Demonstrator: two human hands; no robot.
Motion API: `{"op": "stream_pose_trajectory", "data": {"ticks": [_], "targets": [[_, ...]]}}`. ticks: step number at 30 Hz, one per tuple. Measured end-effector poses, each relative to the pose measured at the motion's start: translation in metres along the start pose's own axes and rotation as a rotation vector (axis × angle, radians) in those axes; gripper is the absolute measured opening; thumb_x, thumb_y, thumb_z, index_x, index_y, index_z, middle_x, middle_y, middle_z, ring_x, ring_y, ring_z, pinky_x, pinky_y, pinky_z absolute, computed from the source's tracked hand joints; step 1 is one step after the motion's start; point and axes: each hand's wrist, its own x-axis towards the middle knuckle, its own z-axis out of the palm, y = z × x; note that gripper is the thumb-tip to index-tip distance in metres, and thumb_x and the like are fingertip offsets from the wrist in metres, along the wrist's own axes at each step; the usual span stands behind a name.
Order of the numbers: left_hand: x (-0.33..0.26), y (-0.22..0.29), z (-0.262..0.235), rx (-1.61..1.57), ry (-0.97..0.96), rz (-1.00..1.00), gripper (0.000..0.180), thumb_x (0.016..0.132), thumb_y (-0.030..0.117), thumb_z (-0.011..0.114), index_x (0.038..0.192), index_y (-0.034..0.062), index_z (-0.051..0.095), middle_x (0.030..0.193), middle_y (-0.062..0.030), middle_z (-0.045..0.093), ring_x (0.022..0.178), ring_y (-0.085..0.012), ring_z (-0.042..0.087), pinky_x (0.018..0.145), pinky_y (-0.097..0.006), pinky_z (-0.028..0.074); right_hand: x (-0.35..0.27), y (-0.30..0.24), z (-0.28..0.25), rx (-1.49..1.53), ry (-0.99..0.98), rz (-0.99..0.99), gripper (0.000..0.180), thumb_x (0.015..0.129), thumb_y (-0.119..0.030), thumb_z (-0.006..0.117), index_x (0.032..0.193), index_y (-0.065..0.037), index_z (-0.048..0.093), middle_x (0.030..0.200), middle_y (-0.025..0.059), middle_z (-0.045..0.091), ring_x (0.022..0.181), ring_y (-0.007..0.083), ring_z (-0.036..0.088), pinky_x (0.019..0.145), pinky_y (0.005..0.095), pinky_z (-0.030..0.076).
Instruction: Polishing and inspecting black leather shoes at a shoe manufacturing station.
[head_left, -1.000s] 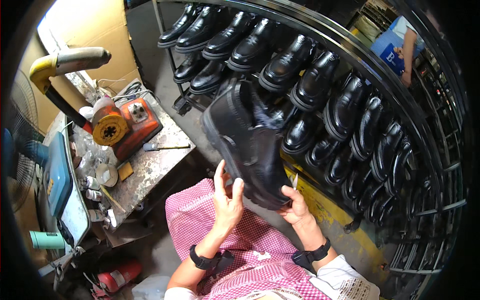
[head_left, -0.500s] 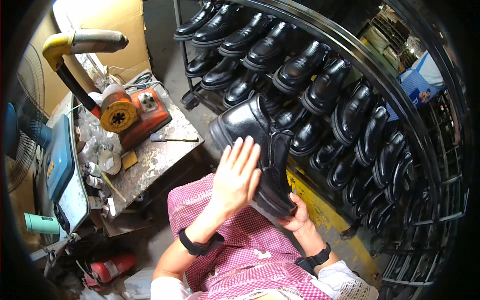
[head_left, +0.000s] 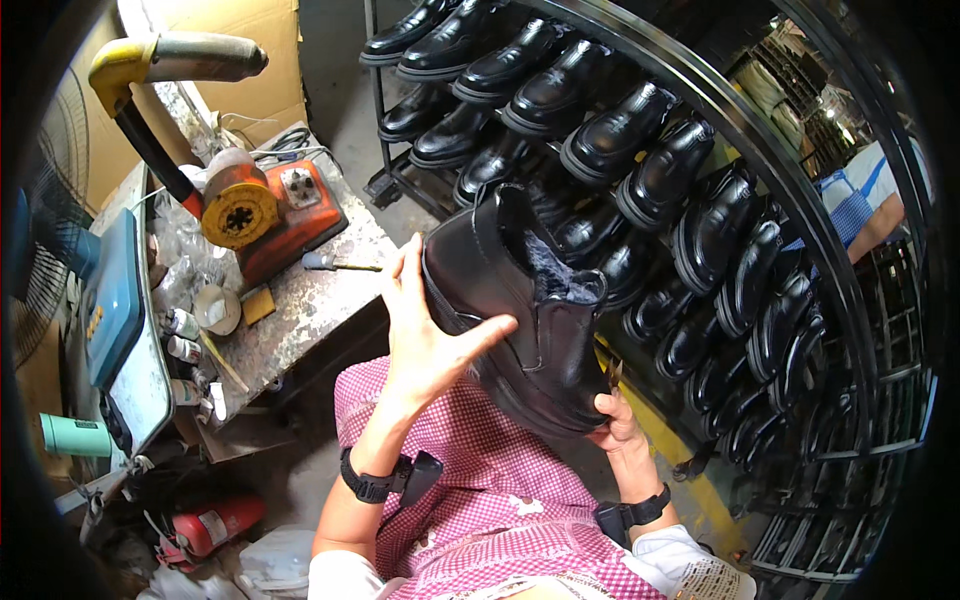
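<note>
- Head view: the left hand [head_left: 425, 335] is pressing its palm to the side of a black boot [head_left: 520, 310], fingers spread wide, thumb lying across the leather.
- The right hand [head_left: 615, 420] is cupping the boot's lower end, fingers curled under it.
- Beyond the fingertips, a rack [head_left: 800, 180] is carrying black shoes [head_left: 620, 130]; the bench [head_left: 300, 310] is sitting left of the thumb.

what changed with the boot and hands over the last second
The black boot was turned from sole-up to its side, lined opening now upward. The left hand shifted from the boot's lower edge to lie flat against its side. The right hand stayed gripping underneath; the shoe rack is unchanged.
</note>
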Motion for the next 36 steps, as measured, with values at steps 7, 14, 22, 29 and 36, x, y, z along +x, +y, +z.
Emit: {"op": "stream_pose_trajectory", "data": {"ticks": [7, 14, 22, 29, 36], "targets": [[0.002, -0.024, 0.006, -0.114, 0.169, 0.022, 0.05, 0.084, 0.017, 0.067, 0.128, 0.0017, 0.049, 0.115, -0.0103, 0.05, 0.105, -0.0187, 0.053, 0.08, -0.026, 0.046, 0.001, 0.008, -0.009, 0.139, -0.002, 0.099, 0.063, 0.069, -0.024, 0.07, 0.123, 0.002, 0.05, 0.118, 0.0183, 0.058, 0.106, 0.0283, 0.059, 0.098, 0.0421, 0.044], [-0.059, -0.061, 0.025, -0.762, -0.022, -0.522, 0.07, 0.086, 0.051, 0.053, 0.136, 0.0061, 0.034, 0.132, -0.0087, 0.045, 0.113, -0.0208, 0.048, 0.093, -0.033, 0.043, 0.025, 0.031, 0.01, 0.352, -0.087, 0.374, 0.053, 0.074, -0.023, 0.066, 0.118, 0.002, 0.053, 0.108, 0.0178, 0.063, 0.09, 0.0265, 0.066, 0.078, 0.0363, 0.056], [-0.088, -0.094, -0.061, -1.163, 0.445, -0.756, 0.064, 0.085, 0.06, 0.046, 0.121, 0.0065, 0.049, 0.111, -0.0088, 0.058, 0.099, -0.0218, 0.057, 0.086, -0.036, 0.047, 0.134, 0.039, 0.101, -0.887, -0.101, -0.076, 0.04, 0.087, -0.021, 0.063, 0.119, 0.003, 0.055, 0.083, 0.0056, 0.065, 0.068, 0.0092, 0.059, 0.068, 0.0247, 0.049], [-0.111, -0.112, -0.104, -0.879, 0.421, -0.838, 0.054, 0.088, 0.047, 0.051, 0.109, -0.0026, 0.057, 0.097, -0.0095, 0.064, 0.085, -0.0167, 0.061, 0.078, -0.028, 0.049, 0.308, 0.096, 0.139, -1.689, -0.15, -0.685, 0.041, 0.075, -0.036, 0.069, 0.102, -0.007, 0.058, 0.1, 0.0132, 0.055, 0.089, 0.0326, 0.061, 0.075, 0.0416, 0.048], [-0.109, -0.121, -0.113, -0.76, 0.3, -0.809, 0.055, 0.088, 0.046, 0.052, 0.107, -0.0048, 0.057, 0.098, -0.0093, 0.062, 0.088, -0.0143, 0.056, 0.08, -0.027, 0.044, 0.32, 0.115, 0.141, -1.853, -0.302, -0.671, 0.033, 0.078, -0.025, 0.065, 0.101, -0.005, 0.052, 0.08, 0.0195, 0.061, 0.074, 0.0417, 0.06, 0.065, 0.0477, 0.048]]}}
